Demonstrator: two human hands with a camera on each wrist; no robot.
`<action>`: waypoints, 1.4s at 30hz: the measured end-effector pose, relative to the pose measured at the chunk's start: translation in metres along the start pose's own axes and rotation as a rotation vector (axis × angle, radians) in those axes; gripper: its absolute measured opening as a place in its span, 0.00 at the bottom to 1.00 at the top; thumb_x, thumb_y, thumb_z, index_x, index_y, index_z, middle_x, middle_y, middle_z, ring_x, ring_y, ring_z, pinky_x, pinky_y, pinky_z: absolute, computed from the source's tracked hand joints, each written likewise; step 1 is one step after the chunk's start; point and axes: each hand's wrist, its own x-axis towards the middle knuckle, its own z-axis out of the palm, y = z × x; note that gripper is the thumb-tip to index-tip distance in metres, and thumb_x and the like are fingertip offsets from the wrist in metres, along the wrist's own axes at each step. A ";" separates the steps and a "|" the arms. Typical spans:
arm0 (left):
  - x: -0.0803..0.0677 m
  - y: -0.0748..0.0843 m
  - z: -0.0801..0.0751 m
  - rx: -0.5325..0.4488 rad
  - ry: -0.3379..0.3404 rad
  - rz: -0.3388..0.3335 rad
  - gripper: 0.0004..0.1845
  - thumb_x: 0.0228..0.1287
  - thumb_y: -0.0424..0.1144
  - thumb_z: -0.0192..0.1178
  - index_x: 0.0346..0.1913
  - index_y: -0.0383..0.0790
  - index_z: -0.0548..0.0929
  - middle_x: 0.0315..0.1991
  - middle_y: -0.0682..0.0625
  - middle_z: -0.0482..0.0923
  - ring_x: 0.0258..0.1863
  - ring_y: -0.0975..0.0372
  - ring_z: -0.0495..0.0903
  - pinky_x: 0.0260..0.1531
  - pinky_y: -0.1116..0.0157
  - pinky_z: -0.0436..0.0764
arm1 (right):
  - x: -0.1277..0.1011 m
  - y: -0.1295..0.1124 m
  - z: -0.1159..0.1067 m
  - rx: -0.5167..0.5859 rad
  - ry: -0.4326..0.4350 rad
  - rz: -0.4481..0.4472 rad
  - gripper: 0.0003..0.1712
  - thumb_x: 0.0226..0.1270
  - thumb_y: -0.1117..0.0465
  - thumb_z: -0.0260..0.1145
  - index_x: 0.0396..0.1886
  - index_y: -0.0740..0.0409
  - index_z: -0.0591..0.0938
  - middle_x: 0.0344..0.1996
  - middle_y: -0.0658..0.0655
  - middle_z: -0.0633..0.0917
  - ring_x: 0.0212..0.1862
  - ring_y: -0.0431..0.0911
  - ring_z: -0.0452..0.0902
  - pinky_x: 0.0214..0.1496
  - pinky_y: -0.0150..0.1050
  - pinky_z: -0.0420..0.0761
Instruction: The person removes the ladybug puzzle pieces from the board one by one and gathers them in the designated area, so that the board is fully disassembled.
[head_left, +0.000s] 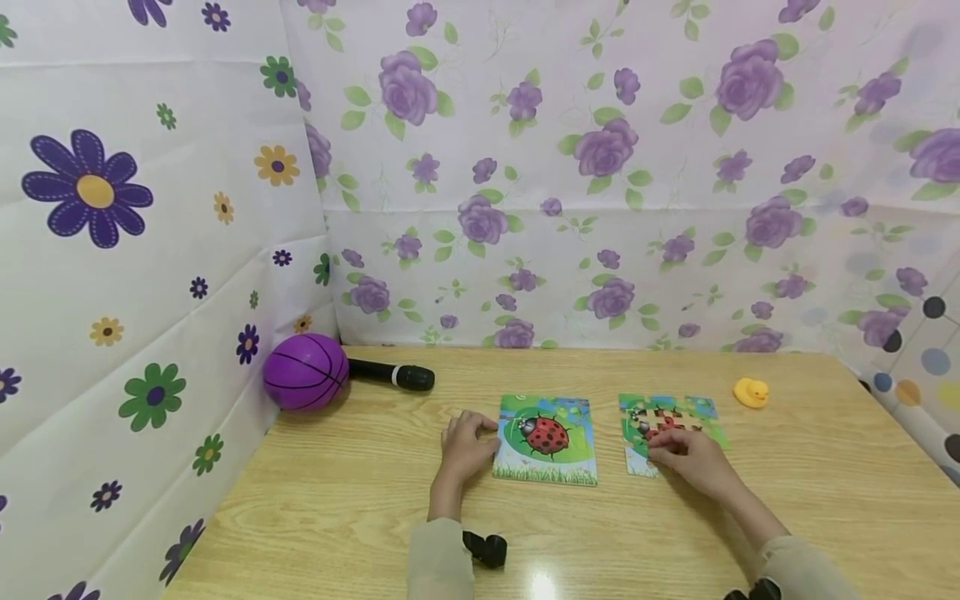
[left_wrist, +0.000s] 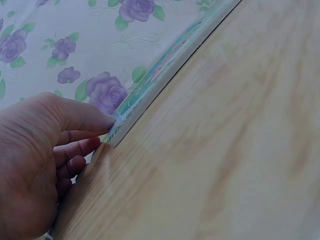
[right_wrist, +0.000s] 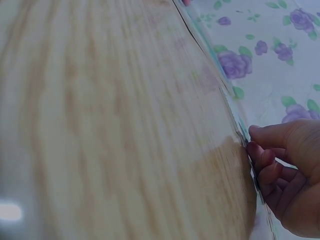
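A ladybug jigsaw puzzle (head_left: 543,475) lies flat on the table, its picture whole. My left hand (head_left: 467,450) rests at its left edge; in the left wrist view the thumb touches the edge near a corner and the other fingers curl loosely beside it. To the right lies a second ladybug puzzle (head_left: 636,402) in separate pieces, with wood showing in the gaps. Over its lower part, my right hand (head_left: 697,462) pinches a puzzle piece between thumb and index finger, close to the table. That piece is mostly hidden by the fingers.
A yellow rubber duck (head_left: 751,392) sits beyond the right puzzle. At the back left, a purple basketball (head_left: 306,372) stands beside a black microphone (head_left: 393,374). Flowered cloth (head_left: 480,167) hangs behind the wooden table (head_left: 352,483) and along its left side.
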 end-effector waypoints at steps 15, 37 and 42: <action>0.001 -0.001 0.000 0.006 0.006 0.006 0.09 0.56 0.35 0.64 0.41 0.39 0.84 0.46 0.46 0.77 0.50 0.52 0.69 0.54 0.50 0.60 | 0.000 0.002 0.000 -0.026 -0.015 0.003 0.05 0.61 0.59 0.70 0.36 0.52 0.86 0.37 0.52 0.87 0.33 0.30 0.75 0.36 0.30 0.76; -0.001 0.000 -0.001 -0.008 0.002 0.002 0.08 0.57 0.35 0.64 0.41 0.39 0.84 0.47 0.45 0.76 0.51 0.52 0.68 0.55 0.49 0.59 | 0.014 -0.028 0.027 0.102 -0.040 -0.005 0.10 0.65 0.58 0.67 0.42 0.58 0.86 0.39 0.56 0.87 0.34 0.35 0.76 0.35 0.31 0.77; -0.001 0.001 0.000 -0.010 -0.005 -0.004 0.09 0.57 0.35 0.64 0.41 0.38 0.84 0.47 0.45 0.76 0.51 0.52 0.68 0.56 0.48 0.58 | 0.021 -0.045 0.046 0.181 -0.091 -0.014 0.11 0.64 0.59 0.68 0.43 0.60 0.85 0.37 0.55 0.86 0.34 0.38 0.77 0.34 0.31 0.77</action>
